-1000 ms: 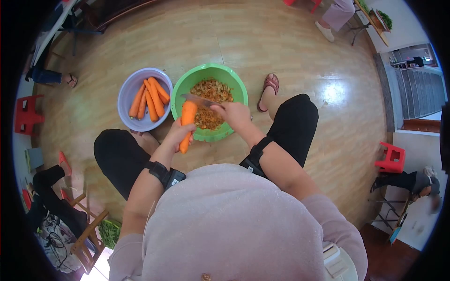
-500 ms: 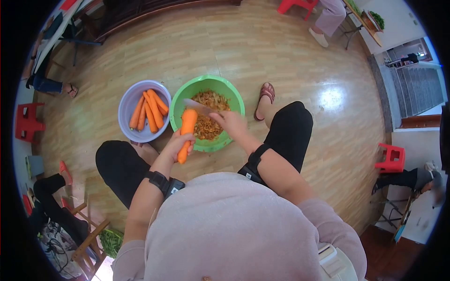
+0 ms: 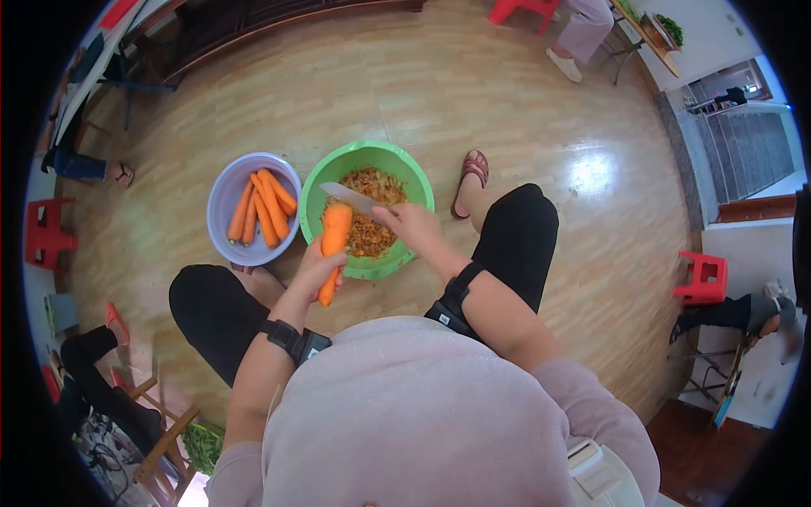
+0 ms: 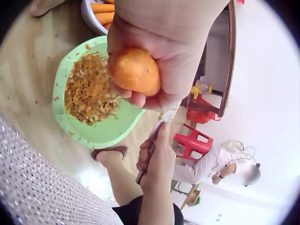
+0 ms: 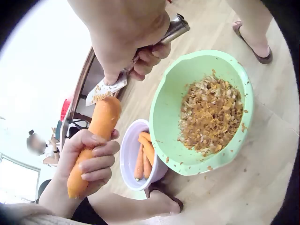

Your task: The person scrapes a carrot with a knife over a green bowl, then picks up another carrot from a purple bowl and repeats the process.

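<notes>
My left hand (image 3: 316, 268) grips a thick orange carrot (image 3: 336, 228) round its lower half, the blunt broad end pointing up and away. In my right hand (image 3: 413, 226) is a kitchen knife, held by its metal handle (image 5: 176, 29). Its broad blade (image 3: 348, 196) lies across the top end of the carrot, and orange bits cling to the metal in the right wrist view. Both hands are over the near part of a green basin (image 3: 311, 196), which holds a heap of chopped orange and pale shreds (image 5: 211, 115).
Left of the green basin stands a pale purple basin (image 3: 213, 198) with several whole carrots (image 3: 269, 203). Both are on the wooden floor (image 3: 338, 110) between and before the person's knees. Red stools (image 3: 703, 279) and other people sit farther off around the room.
The head view has tilted, so both basins appear lower. My two hands keep their hold on carrot and knife, with the blade staying by the carrot's top end.
</notes>
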`<state>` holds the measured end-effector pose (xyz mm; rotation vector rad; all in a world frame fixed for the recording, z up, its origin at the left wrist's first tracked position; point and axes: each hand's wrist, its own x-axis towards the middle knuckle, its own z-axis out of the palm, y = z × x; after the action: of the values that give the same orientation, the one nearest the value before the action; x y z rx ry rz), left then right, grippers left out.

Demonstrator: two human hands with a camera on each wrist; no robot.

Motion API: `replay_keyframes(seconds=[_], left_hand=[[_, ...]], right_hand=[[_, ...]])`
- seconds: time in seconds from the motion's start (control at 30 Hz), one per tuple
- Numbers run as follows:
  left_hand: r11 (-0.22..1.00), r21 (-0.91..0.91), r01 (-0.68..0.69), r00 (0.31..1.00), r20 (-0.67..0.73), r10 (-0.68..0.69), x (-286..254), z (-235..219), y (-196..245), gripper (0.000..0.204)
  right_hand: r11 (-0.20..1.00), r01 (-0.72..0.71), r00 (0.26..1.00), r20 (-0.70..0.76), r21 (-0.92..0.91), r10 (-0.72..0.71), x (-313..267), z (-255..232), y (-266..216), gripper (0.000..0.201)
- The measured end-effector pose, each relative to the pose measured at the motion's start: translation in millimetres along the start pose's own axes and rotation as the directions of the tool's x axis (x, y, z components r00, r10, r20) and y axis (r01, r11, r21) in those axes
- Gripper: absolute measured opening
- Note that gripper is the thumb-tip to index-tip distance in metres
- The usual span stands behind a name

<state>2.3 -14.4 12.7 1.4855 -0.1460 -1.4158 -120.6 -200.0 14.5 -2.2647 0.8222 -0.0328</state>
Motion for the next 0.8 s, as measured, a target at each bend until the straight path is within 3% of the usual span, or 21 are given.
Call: replay_keyframes(seconds=[0.13,0.2,0.33,0.5,0.53,0.8], left_hand=[[0.995,0.099,-0.026,0.998,-0.048,0.031,1.6,0.5,1.4,0.053],[0.995,0.098,-0.032,0.998,-0.059,0.038,0.4,2.3,5.2,0.053],[0.991,0.1,-0.085,0.996,-0.028,0.089,0.6,5.4,4.6,0.055],[0.979,0.162,-0.123,0.989,-0.067,0.135,2.9,0.6,-8.0,0.053],[0.969,0.212,-0.123,0.987,-0.076,0.142,5.5,0.1,-10.6,0.052],[0.957,0.247,-0.149,0.979,-0.102,0.178,4.6,2.9,-2.7,0.052]], right_hand=[[0.989,-0.034,0.999,0.033,-0.144,0.039,-0.1,-5.5,1.9,0.056],[0.998,-0.031,0.999,-0.023,-0.049,0.03,-3.9,-8.1,-4.3,0.057],[0.999,0.036,0.999,0.034,0.003,-0.036,-4.4,-6.7,-13.3,0.058],[0.997,-0.059,0.989,0.141,0.057,0.051,2.8,13.3,5.9,0.062],[0.991,-0.122,0.984,0.135,0.047,0.115,6.8,16.5,14.4,0.063],[1.0,0.025,1.0,-0.01,-0.002,-0.025,-5.6,-3.3,-9.5,0.058]])
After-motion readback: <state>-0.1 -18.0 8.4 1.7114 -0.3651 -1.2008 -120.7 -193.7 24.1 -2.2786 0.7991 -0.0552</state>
